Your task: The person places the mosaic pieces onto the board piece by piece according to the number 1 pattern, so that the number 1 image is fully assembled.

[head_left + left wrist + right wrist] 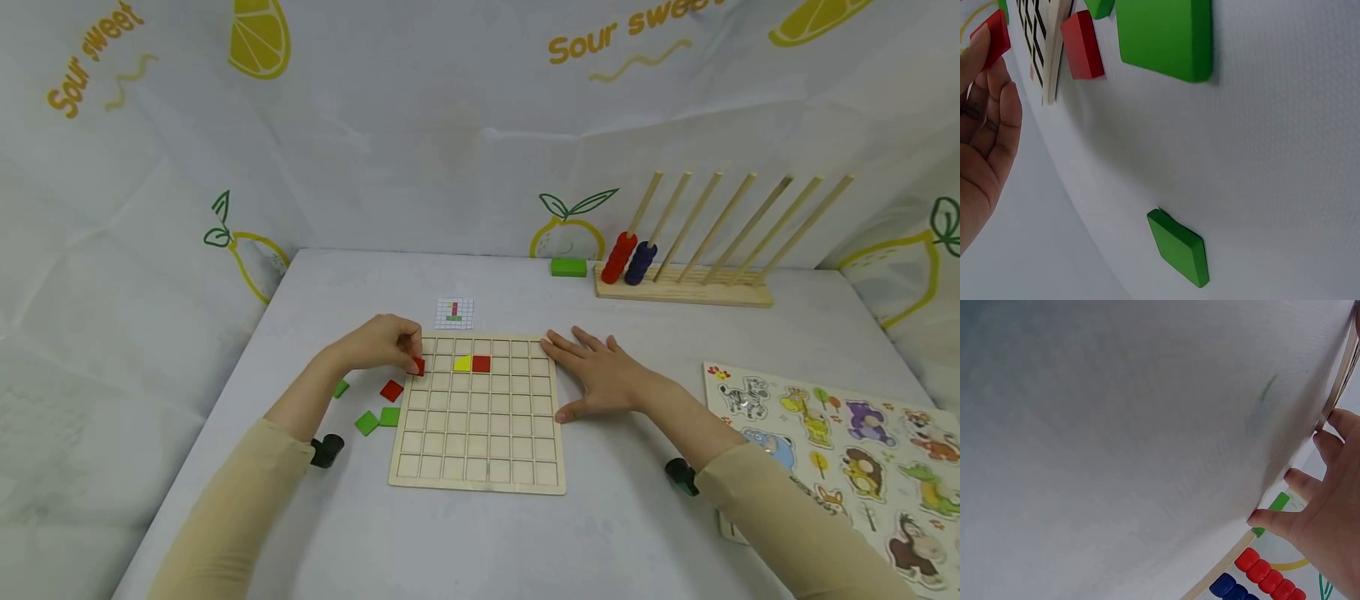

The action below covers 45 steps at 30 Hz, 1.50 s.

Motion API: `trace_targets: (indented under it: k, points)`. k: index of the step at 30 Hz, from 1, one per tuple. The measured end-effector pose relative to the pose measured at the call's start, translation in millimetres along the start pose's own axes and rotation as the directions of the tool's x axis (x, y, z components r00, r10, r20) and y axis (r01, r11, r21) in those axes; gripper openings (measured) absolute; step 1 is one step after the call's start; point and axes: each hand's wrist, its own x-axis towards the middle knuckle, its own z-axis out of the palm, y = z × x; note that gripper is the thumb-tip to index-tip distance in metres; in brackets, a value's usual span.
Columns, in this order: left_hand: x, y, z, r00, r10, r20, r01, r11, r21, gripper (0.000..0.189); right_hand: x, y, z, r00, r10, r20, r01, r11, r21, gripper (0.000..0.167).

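My left hand (384, 343) pinches a red square tile (999, 39) between thumb and fingers, over the left edge of the wooden grid board (477, 423). On the board's second row lie a yellow tile (462, 363) with a slanted corner and, right beside it, a red tile (482, 364). My right hand (600, 375) is spread out, its fingertips and thumb at the board's right edge. Left of the board lie another red tile (392, 391) and several green tiles (367, 423); one green tile (1179, 248) sits apart in the left wrist view.
A small pattern card (454, 314) lies behind the board. Farther back are a green block (568, 267) and a wooden peg stand (684, 287) with red and blue beads. An animal puzzle board (813, 454) takes up the right side of the table.
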Motion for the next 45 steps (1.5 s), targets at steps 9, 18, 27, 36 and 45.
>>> trace_targets:
  k: [9,18,27,36,45]
  points:
    - [11.3,22.3,11.1,0.998,0.054,0.015,-0.055,0.997,0.045,0.014,0.0,1.0,0.0,1.0,-0.005,0.0,0.005,1.0,-0.004,0.112]
    - [29.3,35.5,32.2,0.991,0.13,-0.024,-0.128,0.99,0.062,0.012,0.0,1.3,0.7,1.0,0.002,0.002,-0.002,1.0,0.002,0.113]
    - [39.1,50.4,55.4,0.991,0.125,-0.039,-0.122,0.99,0.077,0.014,0.5,1.4,1.0,1.0,0.003,0.003,-0.003,1.0,0.004,0.114]
    - [38.5,56.5,62.5,0.99,0.139,-0.032,-0.135,0.983,0.121,0.014,0.9,1.2,0.9,1.0,-0.002,0.003,0.002,1.0,0.006,0.113]
    - [40.5,54.6,64.6,0.989,0.145,-0.041,-0.138,0.98,0.145,0.013,2.2,2.1,0.8,1.0,-0.001,0.005,0.001,1.0,-0.001,0.114]
